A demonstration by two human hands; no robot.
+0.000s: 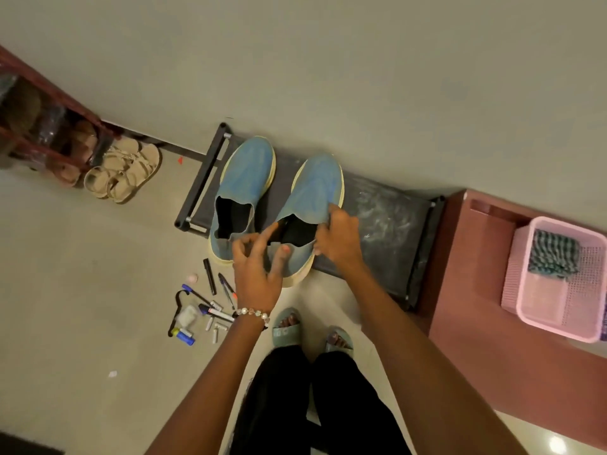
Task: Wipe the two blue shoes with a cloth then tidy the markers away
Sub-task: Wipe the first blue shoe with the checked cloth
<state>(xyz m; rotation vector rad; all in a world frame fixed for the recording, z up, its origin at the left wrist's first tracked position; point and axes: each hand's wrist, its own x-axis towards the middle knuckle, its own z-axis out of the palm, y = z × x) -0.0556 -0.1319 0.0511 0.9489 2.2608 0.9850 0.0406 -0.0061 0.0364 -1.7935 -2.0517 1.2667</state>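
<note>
Two blue slip-on shoes with pale soles stand side by side on a low black rack (391, 221) against the wall: the left shoe (244, 178) and the right shoe (315, 188). My right hand (338, 239) grips the right shoe at the edge of its opening. My left hand (256, 274) hovers over that shoe's heel with spread, relaxed fingers, holding nothing. Several markers (210, 307) and loose caps lie scattered on the floor left of my left wrist. A striped green cloth (553, 257) lies in a pink basket (525, 310) at the right.
The pink basket sits on a reddish-brown cabinet (476, 323) right of the rack. Beige sandals (124, 172) lie on the floor beside a red shoe rack (49, 136) at far left. My feet in green slippers (285, 326) stand just before the black rack.
</note>
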